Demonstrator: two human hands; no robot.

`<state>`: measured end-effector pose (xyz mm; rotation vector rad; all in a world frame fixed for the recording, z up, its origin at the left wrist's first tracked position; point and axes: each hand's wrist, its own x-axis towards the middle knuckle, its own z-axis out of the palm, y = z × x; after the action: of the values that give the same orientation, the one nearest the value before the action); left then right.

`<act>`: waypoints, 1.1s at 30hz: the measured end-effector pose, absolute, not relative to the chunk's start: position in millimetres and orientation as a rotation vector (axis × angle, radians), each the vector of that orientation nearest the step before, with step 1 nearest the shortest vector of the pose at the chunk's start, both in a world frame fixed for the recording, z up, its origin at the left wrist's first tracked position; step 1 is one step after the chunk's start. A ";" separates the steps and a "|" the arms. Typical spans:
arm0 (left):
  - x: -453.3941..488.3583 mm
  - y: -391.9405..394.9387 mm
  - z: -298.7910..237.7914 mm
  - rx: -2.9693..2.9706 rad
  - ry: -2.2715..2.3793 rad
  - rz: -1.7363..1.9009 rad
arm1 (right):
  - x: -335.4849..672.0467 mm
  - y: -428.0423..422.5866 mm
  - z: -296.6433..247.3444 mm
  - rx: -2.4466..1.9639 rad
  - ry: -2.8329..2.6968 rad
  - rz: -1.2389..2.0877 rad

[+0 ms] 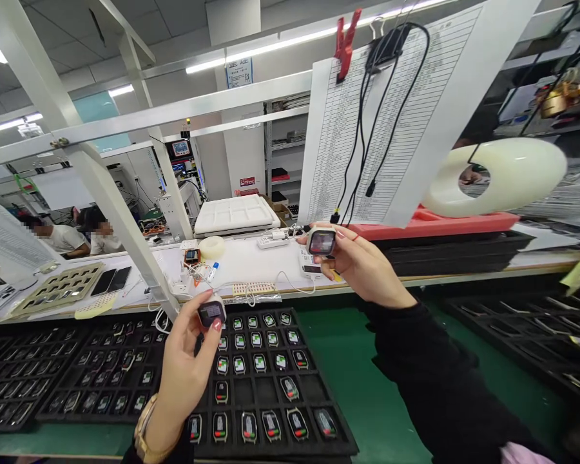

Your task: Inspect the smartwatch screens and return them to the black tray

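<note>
My left hand [186, 367] is raised above a black compartment tray [265, 386] and pinches a small dark watch body [211, 313] between thumb and fingers. My right hand [360, 261] is held higher, near the white shelf edge, and grips a second watch body [321, 241] with a reddish lit screen. The tray below holds several watch bodies in rows, some screens lit. A black sleeve covers my right arm.
More black trays [38, 380] lie to the left on the green mat [367, 386]. A printed sheet [391, 116] with black cables hangs ahead, beside a white tape roll [507, 174]. Stacked black trays [522, 322] sit at right. Two people sit at far left.
</note>
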<state>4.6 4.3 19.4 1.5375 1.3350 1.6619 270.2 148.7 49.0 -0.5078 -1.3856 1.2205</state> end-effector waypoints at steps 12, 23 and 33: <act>15.7 13.2 -6.1 1.530 1.328 1.502 | 236.8 123.9 -6.1 -0.552 -1.648 1.512; 27.2 27.7 -12.4 1.426 1.308 1.488 | 210.1 112.9 -24.7 -0.468 -1.553 1.696; 26.5 37.0 -27.9 1.327 1.146 1.399 | 207.9 115.6 -36.9 -0.429 -1.518 1.753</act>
<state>26.5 37.0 -27.9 1.3270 1.1456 1.3991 207.9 115.6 -36.9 -0.4294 -1.5182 1.7529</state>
